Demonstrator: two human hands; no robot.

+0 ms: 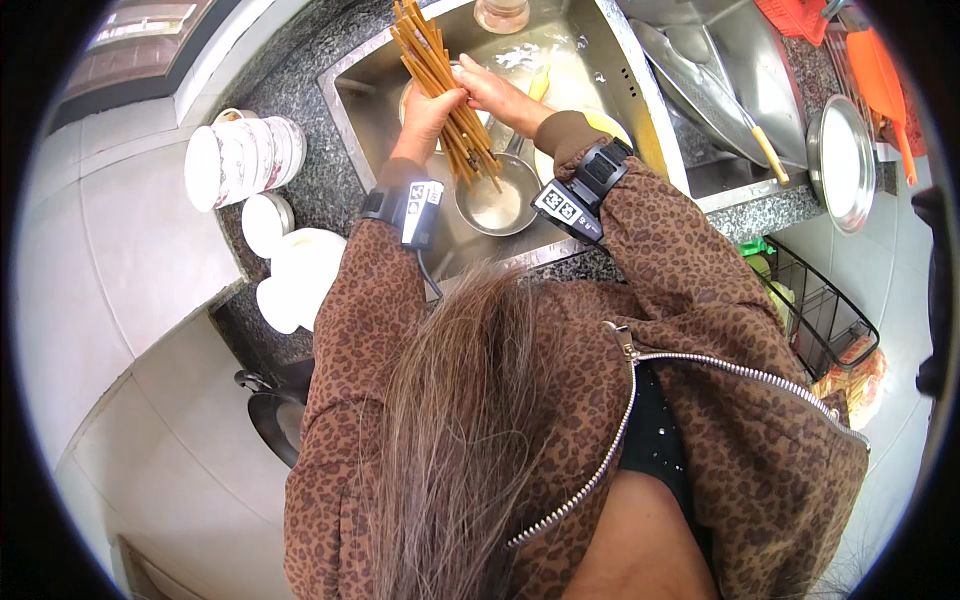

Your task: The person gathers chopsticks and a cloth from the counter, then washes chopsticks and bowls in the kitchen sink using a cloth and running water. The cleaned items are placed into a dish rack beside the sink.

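Observation:
A thick bundle of brown chopsticks stands slanted over a steel sink basin. My left hand is closed around its middle from the left. My right hand presses against the bundle from the right; part of its fingers is hidden behind the sticks. Below the lower ends of the chopsticks sits a small metal pan with cloudy liquid, its handle pointing up towards my right wrist. Near my right hand a yellow-handled utensil lies in the sink's soapy water. A glass jar is at the sink's far side.
Left of the sink stand stacked patterned bowls and white dishes on the granite counter. A second basin on the right holds a wok-shaped metal vessel and a wooden-handled ladle. Beyond are a steel lid and wire basket.

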